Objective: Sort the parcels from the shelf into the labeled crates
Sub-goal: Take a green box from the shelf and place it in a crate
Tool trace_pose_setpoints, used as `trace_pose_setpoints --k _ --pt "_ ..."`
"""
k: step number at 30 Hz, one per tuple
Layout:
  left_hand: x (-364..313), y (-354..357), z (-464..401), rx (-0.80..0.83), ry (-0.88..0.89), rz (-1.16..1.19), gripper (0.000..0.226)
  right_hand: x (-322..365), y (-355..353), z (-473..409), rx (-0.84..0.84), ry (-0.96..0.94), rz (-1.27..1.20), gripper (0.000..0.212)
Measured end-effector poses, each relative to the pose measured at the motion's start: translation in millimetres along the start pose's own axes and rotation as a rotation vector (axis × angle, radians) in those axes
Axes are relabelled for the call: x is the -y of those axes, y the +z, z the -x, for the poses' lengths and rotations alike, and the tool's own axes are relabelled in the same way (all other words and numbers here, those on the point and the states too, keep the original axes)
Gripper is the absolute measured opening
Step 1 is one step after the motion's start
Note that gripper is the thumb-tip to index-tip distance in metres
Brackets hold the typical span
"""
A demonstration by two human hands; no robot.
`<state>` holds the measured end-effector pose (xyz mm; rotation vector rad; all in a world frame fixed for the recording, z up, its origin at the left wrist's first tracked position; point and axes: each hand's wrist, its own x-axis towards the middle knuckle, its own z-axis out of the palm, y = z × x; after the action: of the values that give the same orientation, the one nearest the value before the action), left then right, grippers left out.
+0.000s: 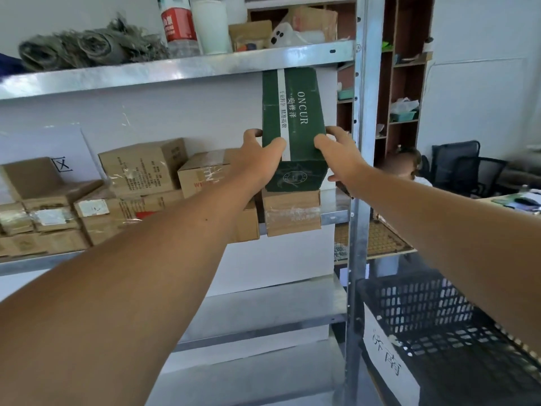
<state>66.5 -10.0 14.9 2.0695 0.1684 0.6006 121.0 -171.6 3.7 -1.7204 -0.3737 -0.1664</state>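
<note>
Green box [293, 124] between both hands' grip

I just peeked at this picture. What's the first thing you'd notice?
The green box in the middle, held between the left hand and right hand at the shelf. Brown cardboard parcels crowd the shelf to its left, and a black crate with a paper label sits lower right.

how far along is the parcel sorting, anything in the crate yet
Early, it seems. Done: nothing visible; the black crate with the paper label shows no parcels in the part in view. In hand: the left hand and right hand grip the green box at the shelf. Left: many brown boxes remain on the middle shelf.
</note>
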Motion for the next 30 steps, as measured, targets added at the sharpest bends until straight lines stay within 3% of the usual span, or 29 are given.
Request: trace_pose_setpoints --k 3,8,11,19,21,23,24,27,30 --pt "2.5 -6.8 5.9 0.043 0.021 0.012 0.042 9.9 2.6 15.3 -0.055 0.003 0.012 0.041" --pt "1.4 -17.1 19.2 0.127 0.073 0.122 0.054 29.9 5.8 46.4 -0.153 -0.010 0.024 0.026" --pt "-0.8 -22.7 34.8 0.156 0.109 0.152 0.048 35.9 6.3 69.2 -0.202 -0.017 0.022 0.021" --pt "14.4 -18.2 72.4 0.342 0.268 0.187 0.060 17.4 -21.3 144.5 -0.285 -0.075 0.049 0.070" --pt "15.7 -13.5 80.5 0.337 0.280 0.197 0.047 11.0 -32.6 165.4 -0.308 -0.098 0.063 0.072" --pt "10.9 -11.4 92.4 0.379 0.193 0.316 0.017 5.9 -46.2 180.6 -0.375 -0.090 -0.015 0.060" --pt "7.5 -11.3 99.6 0.426 0.109 0.405 0.014 4.8 -51.8 187.1 -0.412 -0.073 -0.076 0.050" --pt "5.6 -7.8 112.0 0.559 -0.055 0.592 0.031 4.0 -56.5 208.1 -0.486 -0.016 -0.218 0.021" --pt "12.4 7.6 115.8 0.695 -0.055 0.695 0.051 -1.8 -54.9 224.9 -0.422 0.018 -0.246 0.033"
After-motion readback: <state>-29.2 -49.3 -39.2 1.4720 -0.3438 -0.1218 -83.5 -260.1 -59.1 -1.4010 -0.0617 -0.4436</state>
